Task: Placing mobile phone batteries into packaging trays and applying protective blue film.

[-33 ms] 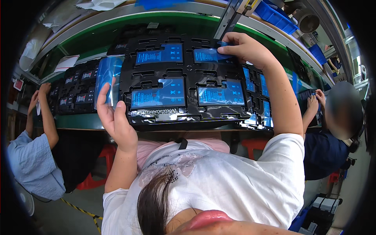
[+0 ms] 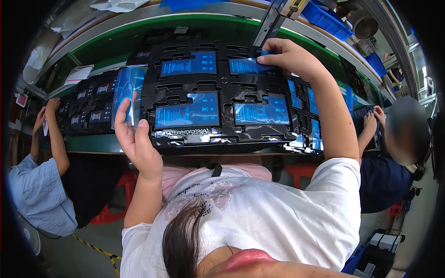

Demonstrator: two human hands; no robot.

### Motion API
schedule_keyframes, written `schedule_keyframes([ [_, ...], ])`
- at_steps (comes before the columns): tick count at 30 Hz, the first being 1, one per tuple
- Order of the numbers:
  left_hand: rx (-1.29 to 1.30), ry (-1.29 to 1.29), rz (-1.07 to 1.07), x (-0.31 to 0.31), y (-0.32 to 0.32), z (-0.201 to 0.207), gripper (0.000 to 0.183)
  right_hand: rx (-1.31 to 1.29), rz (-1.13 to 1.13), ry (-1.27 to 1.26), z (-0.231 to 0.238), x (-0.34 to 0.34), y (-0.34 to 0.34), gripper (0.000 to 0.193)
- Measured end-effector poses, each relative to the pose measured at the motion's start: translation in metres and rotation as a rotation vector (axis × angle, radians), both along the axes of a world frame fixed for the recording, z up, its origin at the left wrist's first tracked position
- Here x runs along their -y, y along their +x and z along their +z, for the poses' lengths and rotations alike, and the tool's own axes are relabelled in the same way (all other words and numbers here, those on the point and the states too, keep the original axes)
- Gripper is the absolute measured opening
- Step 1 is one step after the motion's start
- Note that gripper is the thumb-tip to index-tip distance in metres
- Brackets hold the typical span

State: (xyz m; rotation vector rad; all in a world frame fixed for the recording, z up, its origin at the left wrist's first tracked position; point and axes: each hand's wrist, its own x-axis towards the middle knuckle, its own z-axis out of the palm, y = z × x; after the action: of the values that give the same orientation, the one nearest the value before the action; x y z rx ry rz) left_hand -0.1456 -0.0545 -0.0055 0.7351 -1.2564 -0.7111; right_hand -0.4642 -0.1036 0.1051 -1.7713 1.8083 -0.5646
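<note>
In front of me lies a black plastic tray (image 2: 222, 134) with moulded pockets. Flat rectangular batteries, bluish under a film, sit in its pockets, among them the near-left battery (image 2: 187, 113) and the near-right battery (image 2: 262, 112). My right hand (image 2: 289, 56) is closed in a pinch at the right end of the far-right battery (image 2: 243, 66), on a piece of blue film (image 2: 268, 66). At the tray's left edge, my left hand (image 2: 139, 146) holds a shiny clear-blue film sheet (image 2: 127, 83); one finger shows through it and the thumb is by the tray's edge.
More battery trays stand at left (image 2: 92, 99) and right (image 2: 315, 118) on the green bench (image 2: 92, 143). A metal post (image 2: 273, 23) rises behind. Blue bins (image 2: 327, 21) sit at upper right. Co-workers' hands are at far left (image 2: 46, 113) and far right (image 2: 373, 118).
</note>
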Motion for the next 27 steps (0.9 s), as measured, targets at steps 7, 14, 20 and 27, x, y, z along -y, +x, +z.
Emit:
schedule_keyframes([
  [7, 0.002, 0.008, 0.003, -0.0012, 0.0016, -0.0011, 0.045, -0.055, 0.002, 0.034, 0.0002, 0.0003, 0.002, 0.027],
  [14, 0.043, -0.022, 0.008, 0.0027, 0.0015, -0.0034, 0.046, -0.078, 0.002, 0.021, 0.0011, 0.0004, 0.0052, 0.029],
  [20, 0.015, -0.024, -0.009, 0.0013, -0.0008, -0.002, 0.045, -0.095, 0.0, -0.006, 0.0047, -0.0024, 0.0054, 0.03],
  [27, 0.042, -0.02, 0.01, 0.0014, 0.0012, -0.004, 0.045, -0.127, 0.022, -0.009, 0.0047, -0.0032, 0.009, 0.03],
])
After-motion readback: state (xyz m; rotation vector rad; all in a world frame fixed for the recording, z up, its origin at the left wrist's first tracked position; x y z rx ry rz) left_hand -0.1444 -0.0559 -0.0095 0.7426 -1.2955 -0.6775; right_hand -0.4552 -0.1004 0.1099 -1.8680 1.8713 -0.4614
